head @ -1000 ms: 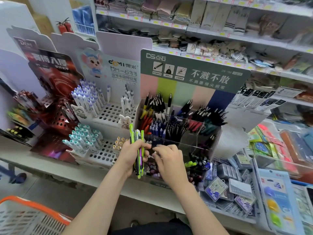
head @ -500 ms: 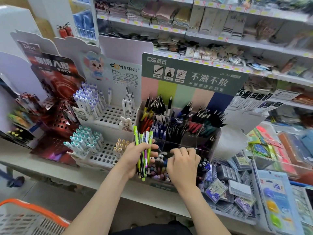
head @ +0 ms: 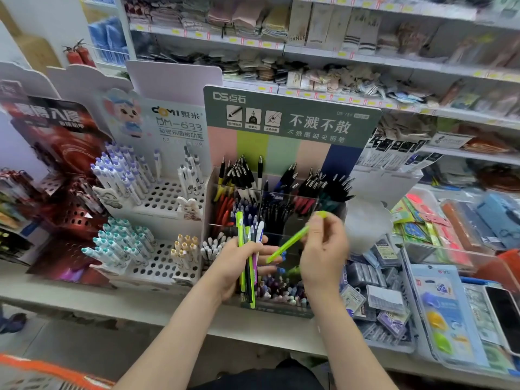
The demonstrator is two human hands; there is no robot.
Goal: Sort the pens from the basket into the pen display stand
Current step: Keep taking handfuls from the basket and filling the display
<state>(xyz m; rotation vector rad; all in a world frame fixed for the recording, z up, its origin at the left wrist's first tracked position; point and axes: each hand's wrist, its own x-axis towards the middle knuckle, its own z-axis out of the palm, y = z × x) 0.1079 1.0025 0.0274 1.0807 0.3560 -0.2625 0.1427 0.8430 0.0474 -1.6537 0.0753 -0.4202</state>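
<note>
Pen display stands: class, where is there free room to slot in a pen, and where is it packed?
Free: empty holes on the white stand, between purple-capped pens and rabbit figure; lower down, between teal-capped pens and cream-capped pens. Crowded: the green stand, its back row of black pens and the front bin.

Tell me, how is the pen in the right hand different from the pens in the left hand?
The right hand pinches one green pen; the left hand grips a bunch of pens. The green pen lies slanted, while the bunch stands nearly upright. The green pen is lime all over; the bunch mixes green, black, white and pink. Both are held before the pen stand.
</note>
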